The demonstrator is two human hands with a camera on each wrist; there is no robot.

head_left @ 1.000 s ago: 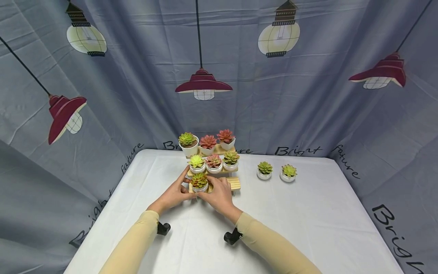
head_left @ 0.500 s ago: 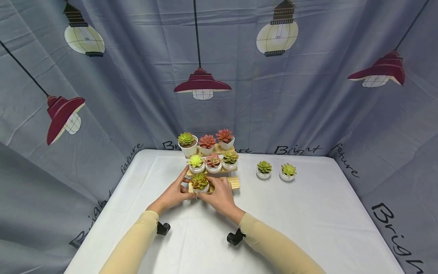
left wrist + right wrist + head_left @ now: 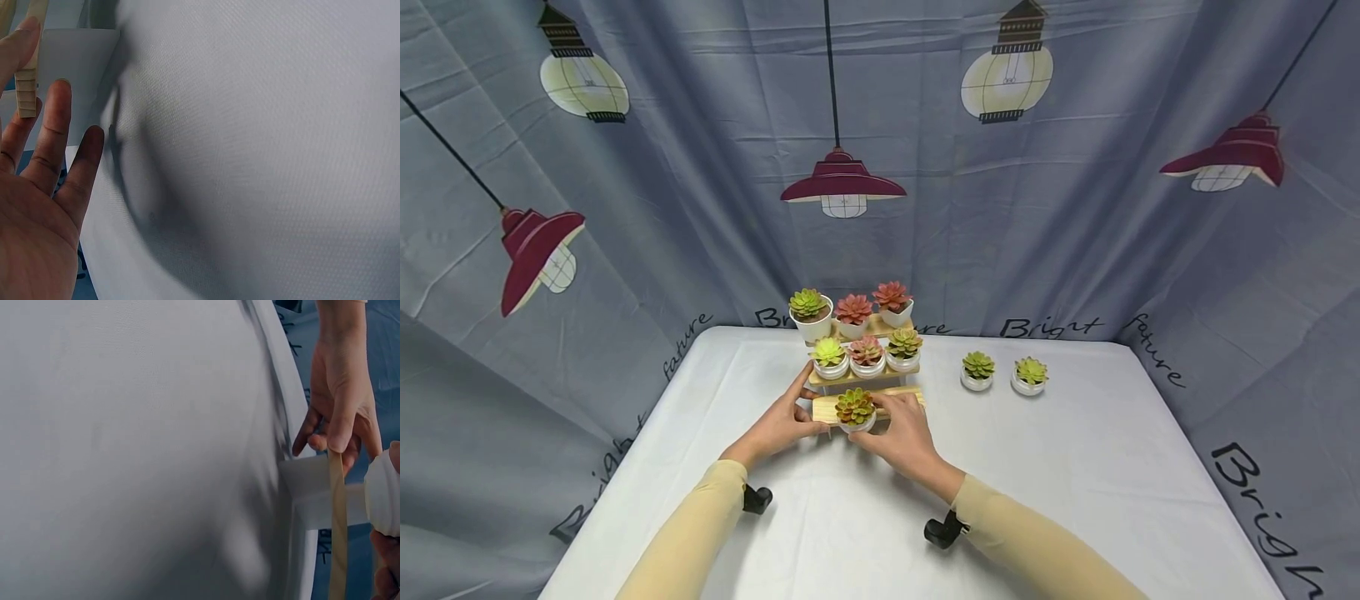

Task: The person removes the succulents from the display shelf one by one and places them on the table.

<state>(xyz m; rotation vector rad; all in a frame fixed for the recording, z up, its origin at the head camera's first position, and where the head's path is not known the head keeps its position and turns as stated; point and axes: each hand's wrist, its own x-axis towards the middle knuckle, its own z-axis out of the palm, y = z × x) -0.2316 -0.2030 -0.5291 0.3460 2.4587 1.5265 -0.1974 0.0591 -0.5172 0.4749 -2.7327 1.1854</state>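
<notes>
In the head view my right hand [image 3: 904,435] grips a small white pot with an orange-green succulent [image 3: 854,407] over the lowest step of a wooden tiered plant stand [image 3: 824,410]. Part of that white pot [image 3: 381,490] shows in the right wrist view, fingers around it; whether it touches the board I cannot tell. My left hand [image 3: 782,427] pinches the left end of the lowest step. Its thumb lies on the board's end [image 3: 26,94] in the left wrist view, with other fingers behind and some spread.
On the middle step sit a yellow-green [image 3: 828,353], a pink [image 3: 867,353] and a green succulent [image 3: 903,345]. The top step carries a green [image 3: 808,310] and two red ones. Two more green potted succulents [image 3: 977,369] stand right on the white table [image 3: 1045,467]. A printed curtain surrounds it.
My right hand has moved the orange-green succulent rightward and slightly toward me, away from the left end of the lowest step. The left hand stays at that end.
</notes>
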